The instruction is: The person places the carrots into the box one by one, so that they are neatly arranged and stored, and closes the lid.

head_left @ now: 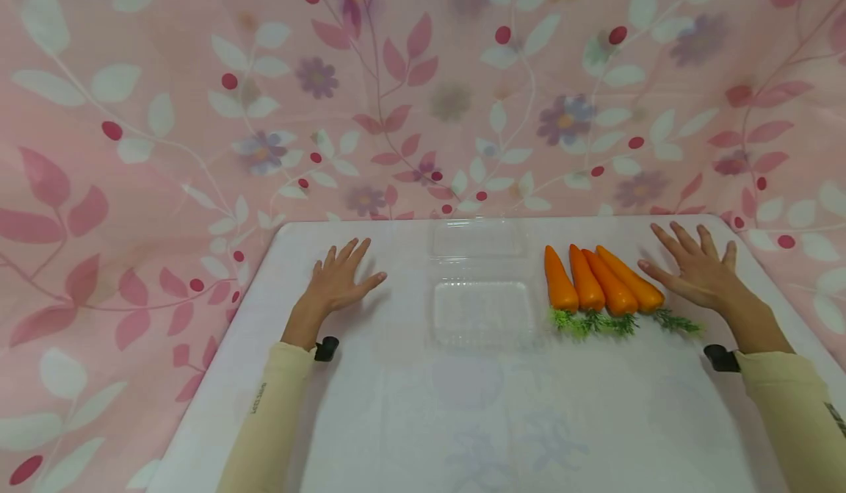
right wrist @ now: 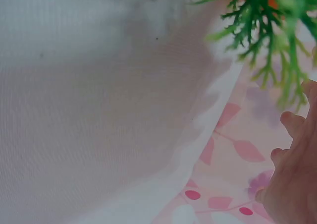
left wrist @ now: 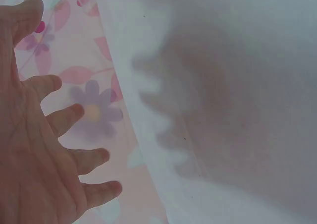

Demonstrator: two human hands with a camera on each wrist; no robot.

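1. Carrots point(head_left: 604, 281), four in number and orange, lie side by side on the right half of the white worktop point(head_left: 396, 419), between the clear container and the right hand.
2. Their pointed ends face the far edge, and their green tops point(head_left: 595, 322) face the person. The three on the left lie close together; the rightmost slants most, with its leafy end toward the right arm.
3. Clear container point(head_left: 485, 313): it sits near the middle of the worktop, just left of the carrots, with the lid point(head_left: 477, 239) laid back on the far side.
4. Left hand point(head_left: 340, 280): its grip is spread, fingers fanned and thumb out toward the container, well apart from it. Its shadow shows on the white surface in the left wrist view.
5. Right hand point(head_left: 700, 276): its grip is spread too, thumb reaching toward the rightmost carrot. Whether the two touch, I cannot tell. The right wrist view shows green sprigs close to its fingers.
6. Both arms wear pale sleeves point(head_left: 264, 419), with a black device point(head_left: 327, 349) at each wrist.
7. Pink floral fabric point(head_left: 423, 96) hangs behind the worktop and along its sides.
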